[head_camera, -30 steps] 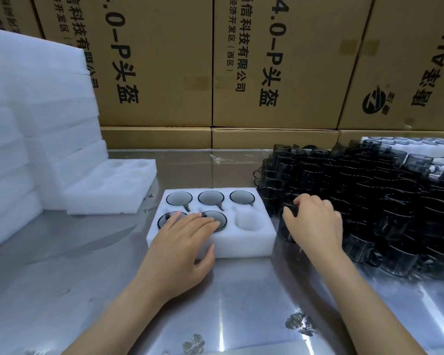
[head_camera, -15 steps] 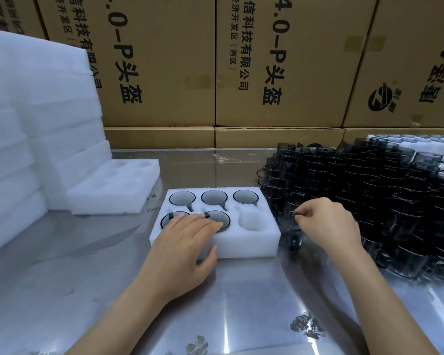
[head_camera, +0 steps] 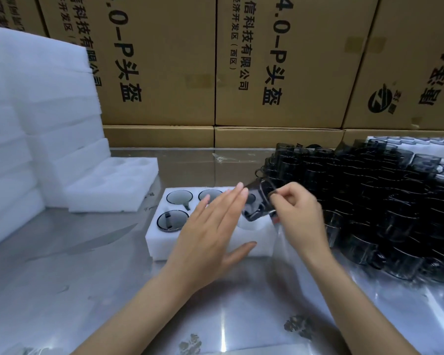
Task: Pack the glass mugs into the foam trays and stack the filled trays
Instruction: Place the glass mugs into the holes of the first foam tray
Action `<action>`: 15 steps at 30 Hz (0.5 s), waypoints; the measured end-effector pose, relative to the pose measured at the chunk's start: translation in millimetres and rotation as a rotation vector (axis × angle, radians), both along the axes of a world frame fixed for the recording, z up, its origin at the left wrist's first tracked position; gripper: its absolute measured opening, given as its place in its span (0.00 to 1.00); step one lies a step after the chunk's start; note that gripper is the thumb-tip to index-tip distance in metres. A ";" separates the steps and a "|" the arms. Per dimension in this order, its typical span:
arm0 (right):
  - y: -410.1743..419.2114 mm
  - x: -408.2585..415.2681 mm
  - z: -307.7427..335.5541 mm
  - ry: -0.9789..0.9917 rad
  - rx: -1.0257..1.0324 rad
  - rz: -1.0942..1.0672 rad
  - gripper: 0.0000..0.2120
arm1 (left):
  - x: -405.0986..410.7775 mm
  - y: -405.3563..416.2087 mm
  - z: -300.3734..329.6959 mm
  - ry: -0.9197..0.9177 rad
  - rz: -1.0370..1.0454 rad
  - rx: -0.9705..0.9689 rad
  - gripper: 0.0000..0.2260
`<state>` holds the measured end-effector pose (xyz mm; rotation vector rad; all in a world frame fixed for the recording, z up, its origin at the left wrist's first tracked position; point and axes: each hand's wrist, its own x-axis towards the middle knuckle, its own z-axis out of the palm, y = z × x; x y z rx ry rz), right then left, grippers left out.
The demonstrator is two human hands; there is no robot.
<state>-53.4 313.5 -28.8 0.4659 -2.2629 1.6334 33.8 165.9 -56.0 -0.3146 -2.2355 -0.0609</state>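
Right hand [head_camera: 299,216] pinches a tilted glass mug [head_camera: 259,201] over the foam tray [head_camera: 162,242]'s right edge; left hand [head_camera: 210,234] hovers spread flat alongside.

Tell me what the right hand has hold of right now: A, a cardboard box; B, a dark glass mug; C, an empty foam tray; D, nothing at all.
B: the right hand pinches a dark glass mug, tilted over the empty pocket of the foam tray.
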 end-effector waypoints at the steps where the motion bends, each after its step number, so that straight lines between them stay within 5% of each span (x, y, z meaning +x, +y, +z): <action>1: -2.7 2.3 -0.8 -0.047 -0.011 0.073 0.07 | -4.2 4.5 3.2 0.019 0.001 -0.001 0.32; 4: -5.9 7.1 -1.1 -0.100 -0.044 0.228 0.12 | -16.0 15.6 9.5 0.035 -0.087 0.157 0.30; 9: 3.7 10.3 6.7 -0.131 -0.205 0.524 0.15 | -17.1 18.7 10.9 -0.154 -0.273 0.757 0.29; 12: 9.0 10.9 9.4 -0.196 -0.084 0.726 0.24 | -14.8 9.2 10.3 -0.170 -0.263 0.787 0.26; 15: 7.7 9.2 8.2 -0.127 0.018 0.659 0.26 | -12.8 0.0 11.0 -0.127 -0.215 0.674 0.24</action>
